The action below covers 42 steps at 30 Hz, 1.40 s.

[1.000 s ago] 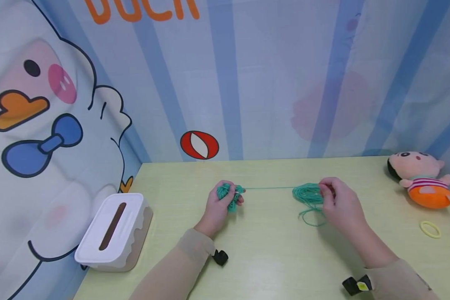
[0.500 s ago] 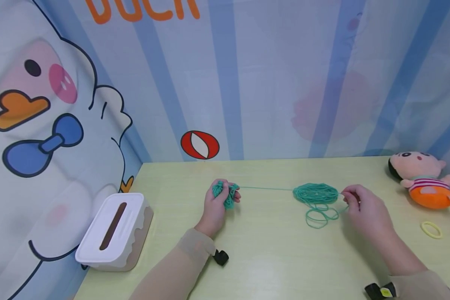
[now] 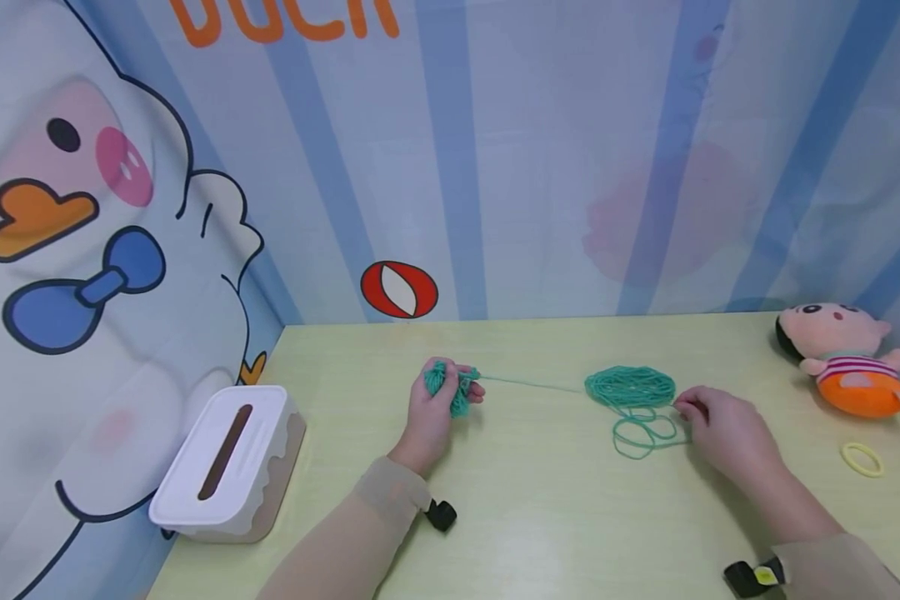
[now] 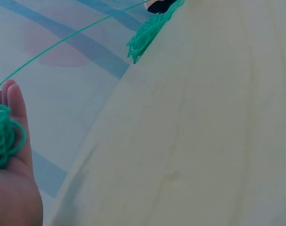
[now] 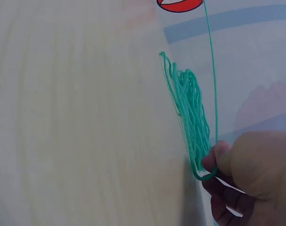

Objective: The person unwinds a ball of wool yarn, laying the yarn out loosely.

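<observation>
Skein of teal-green yarn (image 3: pixel 630 387), loose and oval, lies on the pale table (image 3: pixel 540 508) before you, its near side spilling into slack loops. Your left hand (image 3: pixel 429 412) curls its fingers round a smaller, bunched bundle (image 3: pixel 459 400), while your right hand (image 3: pixel 733 432) pinches a thin strand (image 5: pixel 216 103) beside the skein.

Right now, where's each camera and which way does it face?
Head: on the head, facing forward and down at the table; left hand, right hand and sleeves show.
Left wrist: worn there, facing across the table; left hand partly shows.
Right wrist: worn there, facing the green yarn skein; right hand partly shows.
Both wrist views share the skein.
</observation>
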Each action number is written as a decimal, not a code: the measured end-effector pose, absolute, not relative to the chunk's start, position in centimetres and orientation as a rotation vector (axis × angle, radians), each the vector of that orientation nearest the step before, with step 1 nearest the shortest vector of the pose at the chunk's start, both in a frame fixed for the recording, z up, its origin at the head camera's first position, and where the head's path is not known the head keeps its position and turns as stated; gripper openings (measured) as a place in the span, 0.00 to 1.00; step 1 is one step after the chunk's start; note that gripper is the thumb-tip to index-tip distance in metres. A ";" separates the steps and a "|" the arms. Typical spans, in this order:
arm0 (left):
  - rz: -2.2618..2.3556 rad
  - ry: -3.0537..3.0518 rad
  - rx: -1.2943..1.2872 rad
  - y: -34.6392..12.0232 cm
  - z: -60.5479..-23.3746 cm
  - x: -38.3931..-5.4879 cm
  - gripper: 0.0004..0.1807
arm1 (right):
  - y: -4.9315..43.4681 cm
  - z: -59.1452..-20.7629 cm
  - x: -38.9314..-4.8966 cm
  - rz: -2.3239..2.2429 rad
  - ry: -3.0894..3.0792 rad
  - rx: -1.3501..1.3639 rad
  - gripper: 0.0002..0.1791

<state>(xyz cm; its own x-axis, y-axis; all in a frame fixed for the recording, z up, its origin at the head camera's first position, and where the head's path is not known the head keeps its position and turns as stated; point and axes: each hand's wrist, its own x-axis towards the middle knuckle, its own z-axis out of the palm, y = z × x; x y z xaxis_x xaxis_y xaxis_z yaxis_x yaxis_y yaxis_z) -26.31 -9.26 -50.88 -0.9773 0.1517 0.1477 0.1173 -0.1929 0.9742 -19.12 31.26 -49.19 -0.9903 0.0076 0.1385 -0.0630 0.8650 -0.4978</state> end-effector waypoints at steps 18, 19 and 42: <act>2.221 2.012 0.472 -9.4 -51.0 -26.1 0.13 | 22.0 -46.5 -19.6 0.786 -2.761 0.341 0.12; 2.220 2.009 0.474 -9.4 -51.0 -26.1 0.13 | 20.7 -46.3 -19.7 0.842 -2.749 0.383 0.13; 2.001 2.221 0.340 -9.1 -50.6 -26.0 0.15 | 13.7 -46.8 -20.8 1.025 -2.643 0.393 0.07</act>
<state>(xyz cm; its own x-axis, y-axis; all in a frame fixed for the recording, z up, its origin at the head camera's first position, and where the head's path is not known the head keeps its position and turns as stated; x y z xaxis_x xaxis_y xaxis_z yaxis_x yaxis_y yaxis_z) -26.03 -9.14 -50.65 -0.9658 0.2542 0.0518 0.0780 0.0940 0.9925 -20.76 13.69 -46.78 -0.9243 -0.1499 0.3511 -0.3475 0.7113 -0.6110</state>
